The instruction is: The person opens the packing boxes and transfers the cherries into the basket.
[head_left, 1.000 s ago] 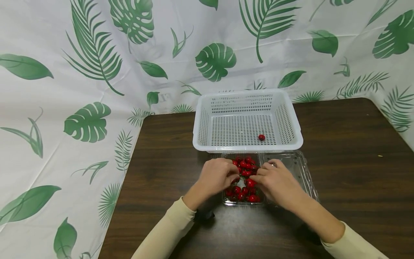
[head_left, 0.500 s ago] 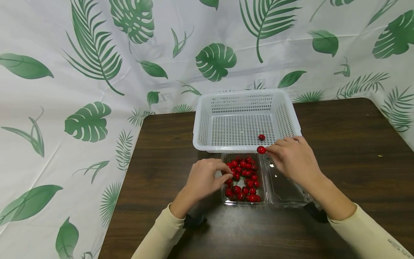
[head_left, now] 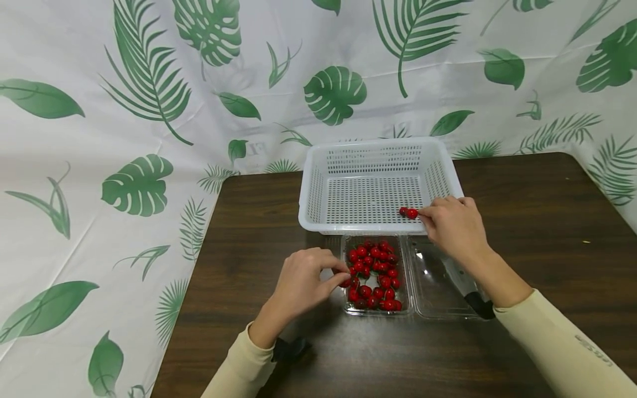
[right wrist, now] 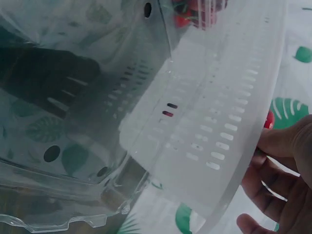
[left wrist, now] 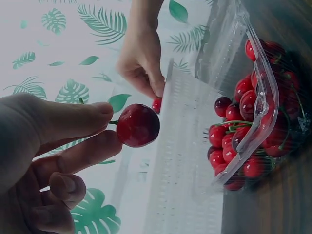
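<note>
My left hand (head_left: 304, 279) pinches a dark red cherry (left wrist: 138, 126) by its green stem, just left of the clear plastic clamshell box (head_left: 344, 309). Several red cherries (head_left: 375, 252) lie in the box's left half, with a bare patch among them. Over the front right part of the white perforated basket (head_left: 343, 228), my right hand (head_left: 455, 229) pinches another cherry (head_left: 412, 213). Right beside it a single cherry (head_left: 402, 211) rests on the basket floor. In the right wrist view the basket wall mostly hides the cherry at the right hand's fingertips.
The clamshell's transparent lid (head_left: 443, 298) lies folded out to the right, under the right forearm. Behind the basket hangs a white cloth (head_left: 269, 110) printed with green leaves. Dark wooden table (head_left: 537, 232) extends to both sides.
My right hand has carried a cherry from the box up over the basket rim and lowered it inside. The left hand has drawn back leftward, lifting a cherry out of the box.
</note>
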Action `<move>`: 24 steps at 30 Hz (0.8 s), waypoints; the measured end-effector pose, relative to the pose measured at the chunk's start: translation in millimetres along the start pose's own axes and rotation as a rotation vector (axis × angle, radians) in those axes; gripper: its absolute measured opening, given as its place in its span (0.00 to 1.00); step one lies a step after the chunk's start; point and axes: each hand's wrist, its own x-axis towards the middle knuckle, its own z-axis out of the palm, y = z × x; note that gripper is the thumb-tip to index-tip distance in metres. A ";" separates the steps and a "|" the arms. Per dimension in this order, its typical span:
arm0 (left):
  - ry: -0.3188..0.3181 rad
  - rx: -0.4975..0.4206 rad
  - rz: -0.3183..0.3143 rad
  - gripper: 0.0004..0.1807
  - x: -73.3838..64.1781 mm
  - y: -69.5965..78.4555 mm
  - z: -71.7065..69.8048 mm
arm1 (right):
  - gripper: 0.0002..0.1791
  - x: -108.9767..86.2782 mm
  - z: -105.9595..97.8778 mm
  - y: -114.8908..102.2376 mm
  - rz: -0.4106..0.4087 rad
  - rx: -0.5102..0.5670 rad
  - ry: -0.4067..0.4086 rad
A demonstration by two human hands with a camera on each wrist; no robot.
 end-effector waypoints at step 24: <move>0.195 -0.045 -0.091 0.02 45.6 -42.8 -16.5 | 0.10 -32.3 -4.2 -37.8 -0.198 0.064 0.098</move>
